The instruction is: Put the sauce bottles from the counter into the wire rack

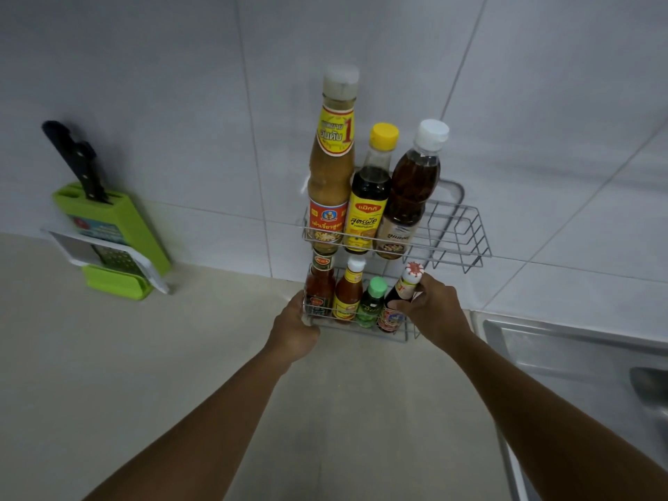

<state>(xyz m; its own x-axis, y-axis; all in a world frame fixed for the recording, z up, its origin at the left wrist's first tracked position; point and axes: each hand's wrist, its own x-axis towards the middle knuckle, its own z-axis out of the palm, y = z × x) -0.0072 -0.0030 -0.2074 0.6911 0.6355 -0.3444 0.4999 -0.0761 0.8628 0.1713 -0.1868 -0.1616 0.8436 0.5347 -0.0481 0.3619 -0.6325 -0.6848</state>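
A two-tier wire rack (pixel 457 231) stands on the counter against the tiled wall. Its upper tier holds three tall bottles: a tan sauce bottle (pixel 330 168), a dark bottle with a yellow cap (pixel 368 197) and a brown bottle with a white cap (pixel 412 189). The lower tier holds several small bottles. At its right end stands a dark bottle with a red-and-white cap (pixel 401 294), and my right hand (pixel 433 312) is wrapped around it. My left hand (pixel 294 329) grips the rack's lower left front corner.
A green knife block (pixel 115 229) with a black-handled knife and a grater leans on the wall at the left. A steel sink (pixel 578 356) lies to the right. The beige counter (pixel 144 374) spreads in front of the rack.
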